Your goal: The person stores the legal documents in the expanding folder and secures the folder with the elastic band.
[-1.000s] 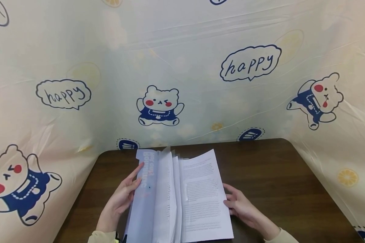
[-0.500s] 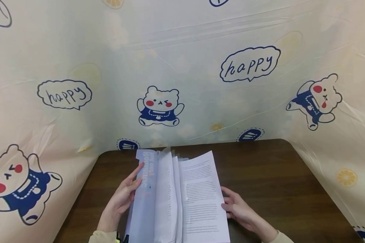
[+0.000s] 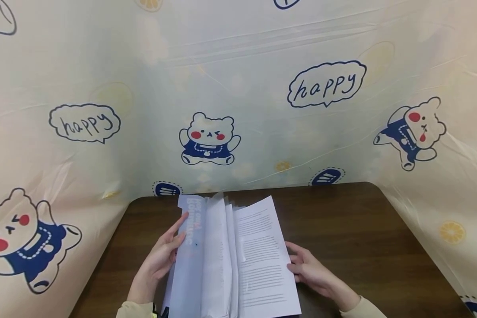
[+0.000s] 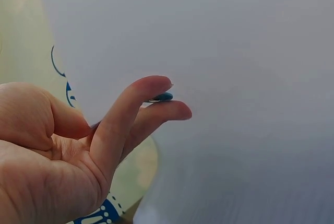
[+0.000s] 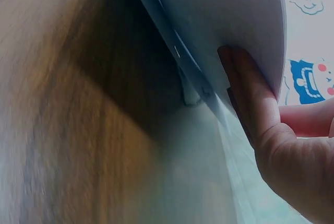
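A file folder [image 3: 188,274] with a translucent bluish cover stands spread above the table, holding several white sheets and clear sleeves. My left hand [image 3: 159,260] pinches the cover's left edge; in the left wrist view the pale cover [image 4: 219,41] fills most of the picture, with the thumb on one side of its edge and fingers on the other. On the right, my right hand [image 3: 312,269] pinches the outer edge of the printed paper [image 3: 262,265]. In the right wrist view, fingers [image 5: 250,85] lie along the back of the paper [image 5: 209,15], while the thumb is partly hidden.
The dark brown wooden table [image 3: 361,238] extends around the folder. Behind and on both sides hangs a pale curtain [image 3: 262,123] printed with bears and the word "happy". A dark object [image 3: 164,312] shows beside the left wrist.
My right hand has shifted slightly left, bringing the printed paper's outer edge inward. My left hand and the cover have stayed almost still.
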A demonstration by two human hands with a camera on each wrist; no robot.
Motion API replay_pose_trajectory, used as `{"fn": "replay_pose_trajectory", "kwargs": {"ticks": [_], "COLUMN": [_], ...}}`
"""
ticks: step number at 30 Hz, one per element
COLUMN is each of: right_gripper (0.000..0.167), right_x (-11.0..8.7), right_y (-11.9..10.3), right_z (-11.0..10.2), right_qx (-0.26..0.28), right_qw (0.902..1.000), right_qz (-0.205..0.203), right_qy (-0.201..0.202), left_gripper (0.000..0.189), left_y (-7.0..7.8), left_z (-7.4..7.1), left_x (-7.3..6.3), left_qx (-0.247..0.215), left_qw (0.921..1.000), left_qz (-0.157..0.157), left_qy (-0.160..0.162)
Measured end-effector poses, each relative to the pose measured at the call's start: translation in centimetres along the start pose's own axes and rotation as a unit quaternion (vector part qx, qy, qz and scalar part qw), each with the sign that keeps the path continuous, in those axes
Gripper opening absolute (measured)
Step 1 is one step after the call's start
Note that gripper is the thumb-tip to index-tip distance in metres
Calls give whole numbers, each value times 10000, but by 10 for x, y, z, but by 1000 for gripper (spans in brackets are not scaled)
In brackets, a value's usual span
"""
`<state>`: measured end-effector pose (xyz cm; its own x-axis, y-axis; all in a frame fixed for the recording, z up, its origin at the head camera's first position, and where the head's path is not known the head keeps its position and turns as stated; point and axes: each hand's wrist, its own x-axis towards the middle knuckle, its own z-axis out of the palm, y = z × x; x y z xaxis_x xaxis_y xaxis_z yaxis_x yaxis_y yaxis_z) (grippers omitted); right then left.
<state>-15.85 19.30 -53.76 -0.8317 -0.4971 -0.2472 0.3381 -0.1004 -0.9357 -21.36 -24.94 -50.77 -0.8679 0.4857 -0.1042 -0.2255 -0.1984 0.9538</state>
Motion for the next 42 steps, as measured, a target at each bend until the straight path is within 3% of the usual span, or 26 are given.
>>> {"fn": "replay_pose_trajectory", "kwargs": {"ticks": [11, 30, 42], "right_gripper": [78, 74, 76], "right_x": [22, 39, 49], "right_y": [7, 12, 17], "right_z": [29, 58, 72], "right_qx": [331, 330, 311], "right_qw": [9993, 9993, 9995], "right_qz": [72, 77, 71], "right_qy": [-131, -132, -71], "left_gripper": [72, 73, 72], "left_y": [-2, 0, -1], "left_z": [3, 4, 4], "left_x": [2, 0, 1], "left_qx": [-180, -80, -99], "left_qw": [9998, 9998, 9999], "left_qz": [51, -68, 34], "left_qy": [-34, 156, 91]}}
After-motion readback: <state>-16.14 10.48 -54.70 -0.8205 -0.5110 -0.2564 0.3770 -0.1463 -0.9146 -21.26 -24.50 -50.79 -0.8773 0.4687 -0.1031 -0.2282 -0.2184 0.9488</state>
